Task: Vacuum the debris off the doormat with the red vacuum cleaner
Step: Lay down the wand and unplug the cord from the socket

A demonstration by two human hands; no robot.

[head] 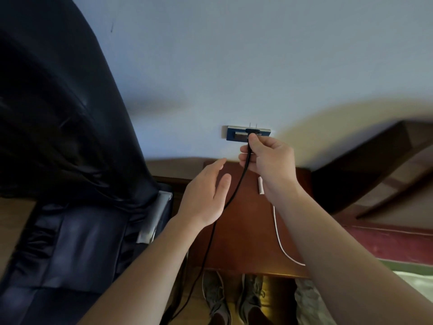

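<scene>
**Nearly plugged in: seating the cord squarely**

Neither the red vacuum cleaner nor the doormat is in view. The only part of the job on show is a black cord, which I take to be the vacuum's lead.

A pale wall [234, 55] fills the top of the head view, and a black leather chair [70, 160] crowds the left. Below the wall stands a reddish wooden worktop [246, 231] with a white cable [278, 240] trailing over it.

The right hand [269, 160] has its fingers curled round the black cord [234, 193] at its top end, thumb and forefinger pinching right behind the plug [252, 131]. The left hand [203, 198] hovers just beside the cord with fingers straight and relaxed, holding nothing.

The plug sits at the wall socket [234, 135], a small blue-faced plate low on the wall. Two thin prongs [250, 124] show bare above it, so I judge it not yet seated.

To finish this step well:
- Grip the plug body itself rather than the cord.
- Line the prongs up with the slots before pushing.
- Press straight in, not at an angle, so nothing bends.
- Let the left hand lift the cord's slack so it does not drag the plug sideways.
- Keep fingers off the bare metal.
</scene>
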